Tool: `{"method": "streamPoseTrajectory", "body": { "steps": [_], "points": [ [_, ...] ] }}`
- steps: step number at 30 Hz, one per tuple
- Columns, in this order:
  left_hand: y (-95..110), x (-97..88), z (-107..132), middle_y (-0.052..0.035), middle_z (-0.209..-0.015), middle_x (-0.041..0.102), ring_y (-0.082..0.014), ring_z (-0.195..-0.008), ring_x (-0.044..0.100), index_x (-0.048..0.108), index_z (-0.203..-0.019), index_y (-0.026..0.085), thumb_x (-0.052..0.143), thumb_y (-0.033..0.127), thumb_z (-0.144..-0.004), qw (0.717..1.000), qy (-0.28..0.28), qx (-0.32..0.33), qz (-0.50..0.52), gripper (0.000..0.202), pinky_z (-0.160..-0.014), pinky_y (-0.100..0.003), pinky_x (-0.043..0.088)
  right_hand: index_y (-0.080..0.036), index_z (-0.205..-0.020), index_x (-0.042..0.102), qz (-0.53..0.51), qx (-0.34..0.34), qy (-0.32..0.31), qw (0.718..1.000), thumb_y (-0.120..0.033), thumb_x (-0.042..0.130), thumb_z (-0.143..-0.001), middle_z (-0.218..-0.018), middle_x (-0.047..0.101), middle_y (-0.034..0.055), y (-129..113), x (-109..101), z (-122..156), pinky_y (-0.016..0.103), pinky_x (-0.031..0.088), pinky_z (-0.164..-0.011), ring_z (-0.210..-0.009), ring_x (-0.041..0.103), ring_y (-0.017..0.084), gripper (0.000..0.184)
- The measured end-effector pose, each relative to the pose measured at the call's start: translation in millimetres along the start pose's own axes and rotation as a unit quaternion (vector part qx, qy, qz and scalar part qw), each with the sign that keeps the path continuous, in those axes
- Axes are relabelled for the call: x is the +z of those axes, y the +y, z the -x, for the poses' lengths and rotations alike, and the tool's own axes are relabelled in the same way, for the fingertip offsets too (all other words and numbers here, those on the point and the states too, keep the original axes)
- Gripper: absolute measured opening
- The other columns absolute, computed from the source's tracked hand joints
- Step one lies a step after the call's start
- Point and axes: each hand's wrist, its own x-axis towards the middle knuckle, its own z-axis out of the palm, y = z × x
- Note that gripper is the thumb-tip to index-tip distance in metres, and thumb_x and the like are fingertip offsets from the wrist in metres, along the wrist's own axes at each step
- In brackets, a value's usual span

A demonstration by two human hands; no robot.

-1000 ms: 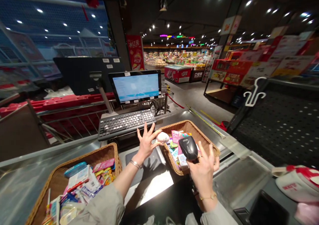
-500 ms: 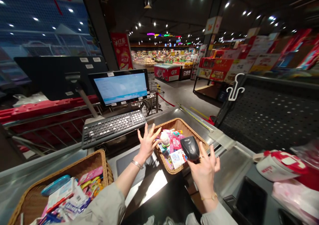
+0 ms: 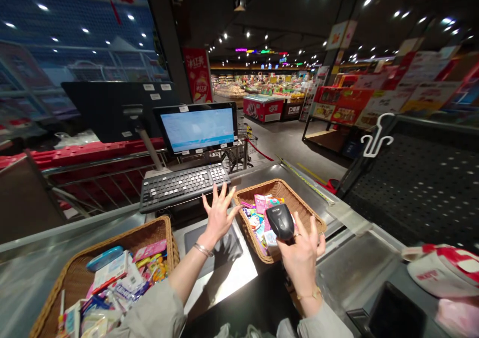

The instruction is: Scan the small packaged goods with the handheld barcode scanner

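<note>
My left hand is open with its fingers spread. It hovers between the black keyboard and the left rim of the right wicker basket, holding nothing. In my right hand is a black barcode scanner, its rounded head over that basket. The scanner's handle is hidden behind its head and my hand. Small colourful packages lie in the basket under the scanner, partly covered by it.
Another wicker basket, with several packets and a blue case, stands at the left. Behind the keyboard is a lit monitor. On the right are a black perforated panel, a white hook and a red-and-white bag.
My left hand has moved away from a white item in the right basket, towards the keyboard. The scanner stays over the basket. The whole view has shifted, so the scene sits further right.
</note>
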Motion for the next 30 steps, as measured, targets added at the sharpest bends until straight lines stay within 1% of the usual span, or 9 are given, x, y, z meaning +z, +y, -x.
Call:
{"method": "streamPoseTrajectory", "body": {
  "steps": [3, 6, 9, 15, 20, 26, 30],
  "points": [
    [-11.1, -11.6, 9.1, -0.0056, -0.158, 0.025, -0.0316, -0.149, 0.006, 0.03, -0.149, 0.035, 0.046, 0.047, -0.094, 1.0, 0.005, -0.012, -0.012, 0.058, -0.112, -0.07, 0.002, -0.02, -0.104, 0.067, -0.018, -0.009, -0.006, 1.0, -0.042, 0.051, -0.082, -0.126, 0.063, 0.0104, -14.4, 7.5, -1.6, 0.057, 0.015, -0.109, -0.14, 0.027, 0.032, 0.035],
    [-24.4, -24.7, 20.6, -0.0064, -0.158, 0.026, -0.0325, -0.148, 0.007, 0.032, -0.148, 0.034, 0.048, 0.047, -0.093, 0.999, 0.012, -0.035, -0.033, 0.059, -0.112, -0.069, 0.002, -0.021, -0.106, 0.067, -0.035, -0.025, -0.016, 0.999, -0.05, 0.051, -0.083, -0.127, 0.062, 0.0096, -29.4, 15.1, -2.2, 0.056, 0.016, -0.108, -0.139, 0.029, 0.032, 0.04],
    [-38.9, -37.7, 34.0, -0.0077, -0.158, 0.027, -0.0329, -0.148, 0.009, 0.031, -0.148, 0.034, 0.05, 0.047, -0.092, 0.997, 0.017, -0.059, -0.056, 0.061, -0.112, -0.069, 0.002, -0.023, -0.107, 0.067, -0.052, -0.043, -0.033, 0.997, -0.052, 0.052, -0.084, -0.127, 0.062, 0.0091, -44.9, 21.3, -1.8, 0.056, 0.016, -0.108, -0.139, 0.028, 0.032, 0.041],
    [-65.4, -60.5, 63.0, -0.0079, -0.158, 0.025, -0.0331, -0.148, 0.008, 0.031, -0.149, 0.033, 0.049, 0.049, -0.092, 0.99, 0.009, -0.104, -0.093, 0.062, -0.112, -0.069, 0.005, -0.02, -0.094, 0.07, -0.104, -0.08, -0.064, 0.989, -0.046, 0.055, -0.082, -0.125, 0.062, 0.0118, -75.7, 31.7, 3.7, 0.058, 0.014, -0.108, -0.136, 0.031, 0.035, 0.031],
    [-80.5, -77.5, 91.3, -0.0098, -0.158, 0.025, -0.0331, -0.148, 0.009, 0.03, -0.149, 0.031, 0.049, 0.047, -0.092, 0.984, -0.001, -0.148, -0.1, 0.062, -0.112, -0.069, 0.005, -0.021, -0.099, 0.069, -0.139, -0.114, -0.092, 0.979, -0.039, 0.054, -0.081, -0.127, 0.062, 0.0106, -98.3, 42.8, 12.3, 0.058, 0.017, -0.107, -0.136, 0.03, 0.034, 0.029],
    [-99.6, -89.9, 130.0, -0.0102, -0.158, 0.027, -0.0324, -0.148, 0.012, 0.029, -0.149, 0.031, 0.049, 0.047, -0.093, 0.975, -0.013, -0.185, -0.12, 0.062, -0.112, -0.069, 0.005, -0.021, -0.087, 0.069, -0.183, -0.17, -0.126, 0.96, -0.034, 0.057, -0.077, -0.13, 0.061, 0.0077, -125.9, 53.9, 23.5, 0.06, 0.017, -0.108, -0.137, 0.029, 0.035, 0.021],
    [-113.9, -97.4, 152.4, -0.0109, -0.157, 0.028, -0.0328, -0.148, 0.014, 0.032, -0.148, 0.029, 0.049, 0.047, -0.093, 0.967, -0.013, -0.217, -0.133, 0.06, -0.112, -0.07, 0.006, -0.021, -0.088, 0.068, -0.208, -0.183, -0.135, 0.951, -0.031, 0.056, -0.076, -0.13, 0.062, 0.0071, -143.4, 59.7, 32.4, 0.06, 0.018, -0.107, -0.138, 0.03, 0.034, 0.02]
  ]
}}
